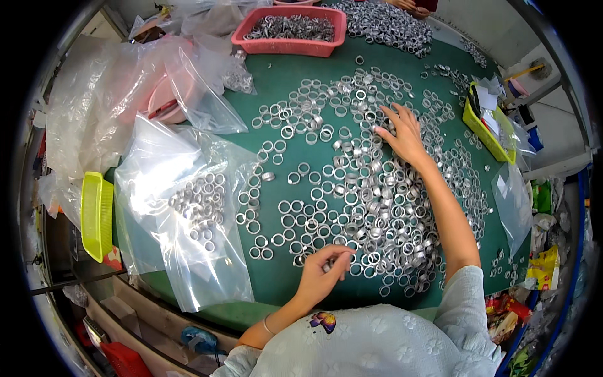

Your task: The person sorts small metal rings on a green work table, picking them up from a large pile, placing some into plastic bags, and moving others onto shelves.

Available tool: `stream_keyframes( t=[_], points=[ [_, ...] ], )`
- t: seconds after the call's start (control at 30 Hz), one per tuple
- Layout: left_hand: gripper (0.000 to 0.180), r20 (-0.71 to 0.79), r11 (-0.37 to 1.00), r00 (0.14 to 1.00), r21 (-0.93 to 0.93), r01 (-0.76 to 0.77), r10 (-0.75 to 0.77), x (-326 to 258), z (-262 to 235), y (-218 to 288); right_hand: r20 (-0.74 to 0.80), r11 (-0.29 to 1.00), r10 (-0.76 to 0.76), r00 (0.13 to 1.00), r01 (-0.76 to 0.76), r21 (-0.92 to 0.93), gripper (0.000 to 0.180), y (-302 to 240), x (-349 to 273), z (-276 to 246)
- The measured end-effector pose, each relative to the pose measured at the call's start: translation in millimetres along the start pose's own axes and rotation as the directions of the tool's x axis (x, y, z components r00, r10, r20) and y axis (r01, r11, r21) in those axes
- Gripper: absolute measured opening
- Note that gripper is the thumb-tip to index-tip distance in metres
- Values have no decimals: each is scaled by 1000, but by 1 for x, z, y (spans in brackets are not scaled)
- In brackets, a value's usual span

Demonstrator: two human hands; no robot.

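Silver metal rings [402,213] lie heaped and scattered over the green table [276,182]. My left hand [321,271] is at the near edge of the loose rings, its fingers curled closed; a bit of grey metal ring shows inside them. Farther off to the right, my right hand [405,137] reaches over the rings with fingers spread and thumb apart, the fingertips down among them. Whether it touches a particular ring I cannot tell. On the left, a clear plastic bag [213,270] lies flat, with a cluster of rings [202,204] at its middle.
A pink tray [289,46] full of metal parts stands at the back, beside a large pile of rings [383,25]. Another person's hands [408,6] show at the far edge. Yellow-green baskets stand left [96,217] and right [487,129]. Plastic bags [94,94] crowd the far left.
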State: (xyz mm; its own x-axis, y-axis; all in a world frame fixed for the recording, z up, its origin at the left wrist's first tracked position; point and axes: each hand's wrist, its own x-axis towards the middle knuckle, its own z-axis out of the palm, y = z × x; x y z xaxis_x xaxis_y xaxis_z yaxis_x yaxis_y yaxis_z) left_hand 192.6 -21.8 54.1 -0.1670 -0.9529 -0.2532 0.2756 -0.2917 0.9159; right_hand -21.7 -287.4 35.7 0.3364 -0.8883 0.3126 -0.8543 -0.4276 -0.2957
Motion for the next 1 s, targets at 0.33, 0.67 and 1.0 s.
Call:
stream_keyframes(
  t=[0.33,0.67,1.0],
  points=[
    [20,-125,906,982,-415,77,-140,70,-4,16,401,981,-188,897,152,120,47,-47,-18,-13],
    [24,-214,609,964,-789,-75,-158,96,-28,21,-61,961,-103,993,115,253,17,-77,96,78],
    [36,-267,571,952,-810,-136,-152,94,-44,27,319,658,-548,773,164,735,7,-129,35,-2]
  ],
)
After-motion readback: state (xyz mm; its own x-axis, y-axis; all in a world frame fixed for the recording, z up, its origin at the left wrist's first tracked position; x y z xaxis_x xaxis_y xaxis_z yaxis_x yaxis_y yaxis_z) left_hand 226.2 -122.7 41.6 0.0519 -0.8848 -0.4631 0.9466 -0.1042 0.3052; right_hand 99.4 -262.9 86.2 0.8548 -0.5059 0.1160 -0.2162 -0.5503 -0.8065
